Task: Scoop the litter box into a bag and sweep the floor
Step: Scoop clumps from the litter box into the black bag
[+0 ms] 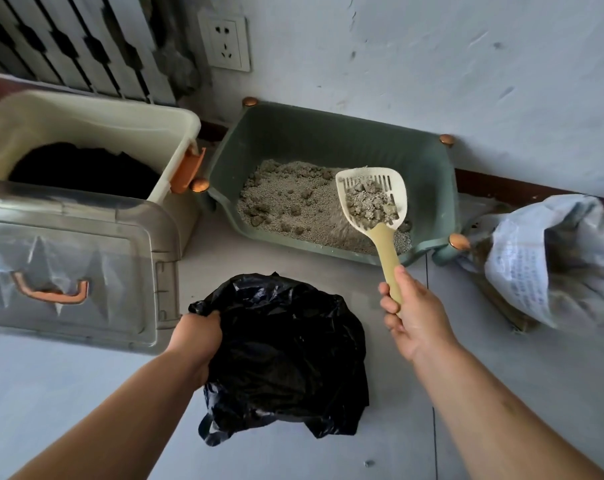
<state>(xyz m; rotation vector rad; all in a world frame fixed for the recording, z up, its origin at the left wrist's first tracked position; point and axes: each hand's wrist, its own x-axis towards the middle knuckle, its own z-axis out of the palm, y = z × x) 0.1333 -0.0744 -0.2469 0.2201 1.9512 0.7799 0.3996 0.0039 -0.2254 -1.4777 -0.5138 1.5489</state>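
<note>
Gripping the scoop [380,233] low on its handle with the right hand [414,313], fingers curled tight round the stem, thumb laid along the top. Holding it lifted and tilted over the right half of the litter box [293,133], slotted head clear of the litter [286,202] and loaded with grey clumps [371,204], a blur of fine grains just beneath.

Clutching a bunched edge of the black bag [286,348] in the left hand [196,337], fist closed on the plastic at the bag's left side. Down on the floor [501,375] with that bag, just in front of the box and between the two forearms; cannot tell how wide its mouth stands.

Inside the green box: pale granules heaped toward the back left, more dark lumps scattered across the surface. Copper-coloured knobs [459,241] at its corners, back edge against the wall.

Just beside the box on the left, a cream bin [86,112] with an orange latch and something black inside; in front of that, a clear lidded tub [68,265] with an orange handle. Off to the right, a pale printed sack [553,258] slumped on the floor near the box's front corner. Up on the wall, a white socket [226,41], and a radiator [68,43] at far left.
</note>
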